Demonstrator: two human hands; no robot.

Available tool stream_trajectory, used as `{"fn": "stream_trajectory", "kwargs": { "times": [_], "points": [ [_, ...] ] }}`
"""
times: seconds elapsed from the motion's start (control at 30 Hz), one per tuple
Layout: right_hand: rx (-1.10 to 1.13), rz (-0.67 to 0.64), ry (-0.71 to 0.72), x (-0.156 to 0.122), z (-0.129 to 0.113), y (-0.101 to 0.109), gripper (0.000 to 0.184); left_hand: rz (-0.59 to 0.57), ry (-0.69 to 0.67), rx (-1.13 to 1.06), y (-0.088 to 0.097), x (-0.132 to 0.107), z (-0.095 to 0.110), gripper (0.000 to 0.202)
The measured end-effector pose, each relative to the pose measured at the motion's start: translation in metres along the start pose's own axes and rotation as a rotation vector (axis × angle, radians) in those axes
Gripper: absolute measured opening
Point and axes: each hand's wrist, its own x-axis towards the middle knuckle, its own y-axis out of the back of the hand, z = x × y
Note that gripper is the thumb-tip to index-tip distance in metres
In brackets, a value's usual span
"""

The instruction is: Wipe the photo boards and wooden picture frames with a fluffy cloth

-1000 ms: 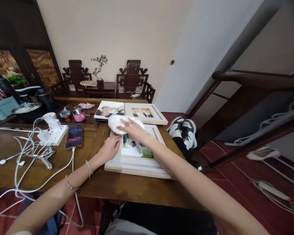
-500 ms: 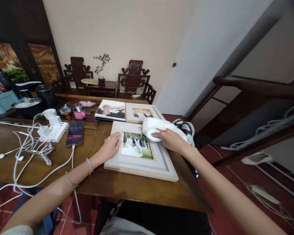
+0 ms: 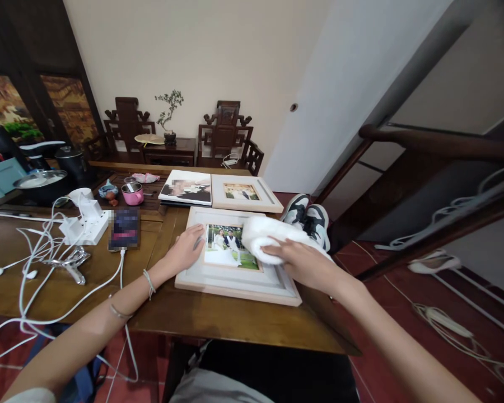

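Left hand (image 3: pixel 185 249) rests open on frame's (image 3: pixel 231 286) left border; right hand (image 3: pixel 304 262) grips cloth (image 3: pixel 262 230) across its right edge.

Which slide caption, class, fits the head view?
Right hand holds a fluffy white cloth over a rectangular pale wooden picture frame; left hand rests on its left side.

On the left part of the wooden table (image 3: pixel 172 316), a phone (image 3: pixel 124 230) lay with a white cable (image 3: pixel 123 258) plugged into its near end; beside it sat a white power strip (image 3: pixel 93 230) bearing adapters, with earphones (image 3: pixel 32 275) near its tangled cords; beyond, a pink cup (image 3: pixel 133 195) stood on a dark tray (image 3: pixel 162 178), and farther left a lidded black pan (image 3: pixel 42 189) stood near a pale blue box (image 3: pixel 4 179); toward the far wall (image 3: pixel 185 50), a small potted tree (image 3: pixel 168 109) topped a side table (image 3: pixel 180 149) between two carved chairs (image 3: pixel 227 120); on the right, a coiled cord (image 3: pixel 449 324) lay on red tiles (image 3: pixel 386 330).
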Motion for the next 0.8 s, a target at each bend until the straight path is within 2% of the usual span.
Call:
{"fn": "stream_trajectory", "kwargs": {
  "times": [0.13,0.23,0.33,0.5,0.57,0.63,0.8],
  "points": [
    [-0.001,0.135,-0.06,0.05,0.021,-0.01,0.07,0.024,0.005,-0.031,0.0,0.002,-0.001,0.04],
    [0.039,0.141,-0.021,0.054,0.026,-0.012,0.07,0.049,0.018,-0.045,-0.002,0.003,-0.002,0.039],
    [0.053,0.122,0.031,0.022,0.017,-0.012,0.073,0.056,0.019,-0.041,-0.004,0.002,-0.001,0.039],
    [0.114,0.022,0.115,-0.06,-0.013,-0.009,0.073,0.06,0.02,-0.043,-0.007,0.0,-0.003,0.04],
    [0.143,0.0,0.117,-0.074,-0.022,-0.007,0.074,0.063,0.015,-0.044,-0.01,0.0,-0.005,0.041],
    [0.147,-0.025,0.091,-0.068,-0.025,-0.005,0.074,0.063,0.009,-0.04,-0.012,0.0,-0.007,0.042],
    [0.106,0.024,0.015,-0.013,-0.011,-0.005,0.074,0.076,0.009,-0.04,-0.016,0.001,-0.009,0.043]
  ]
}}
